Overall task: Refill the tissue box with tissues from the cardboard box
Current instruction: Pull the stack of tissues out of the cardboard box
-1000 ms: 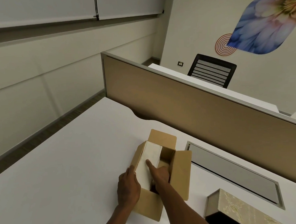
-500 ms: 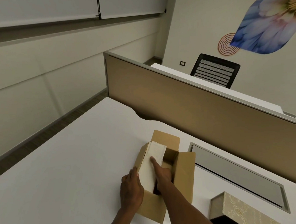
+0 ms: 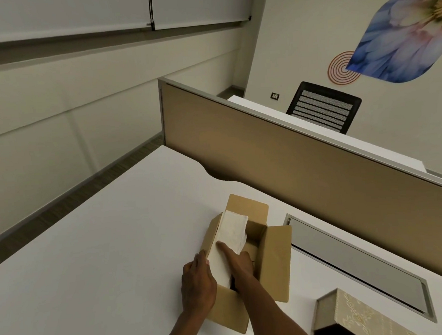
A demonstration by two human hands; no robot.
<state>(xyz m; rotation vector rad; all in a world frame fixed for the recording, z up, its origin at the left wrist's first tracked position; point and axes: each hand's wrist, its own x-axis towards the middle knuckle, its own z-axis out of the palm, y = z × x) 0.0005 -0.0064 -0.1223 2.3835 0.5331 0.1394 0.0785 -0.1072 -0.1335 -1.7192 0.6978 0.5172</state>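
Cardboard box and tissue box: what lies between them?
Only bare white desk between the cardboard box and tissue box, in the head view.

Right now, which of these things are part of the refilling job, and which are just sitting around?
Part of the job:
- cardboard box, open on the desk
- tissues, a white stack rising out of it
- tissue box, patterned, at lower right
- left hand and right hand, both on the stack

Just there:
- desk
- divider panel
- cable flap
- black chair
- wall art
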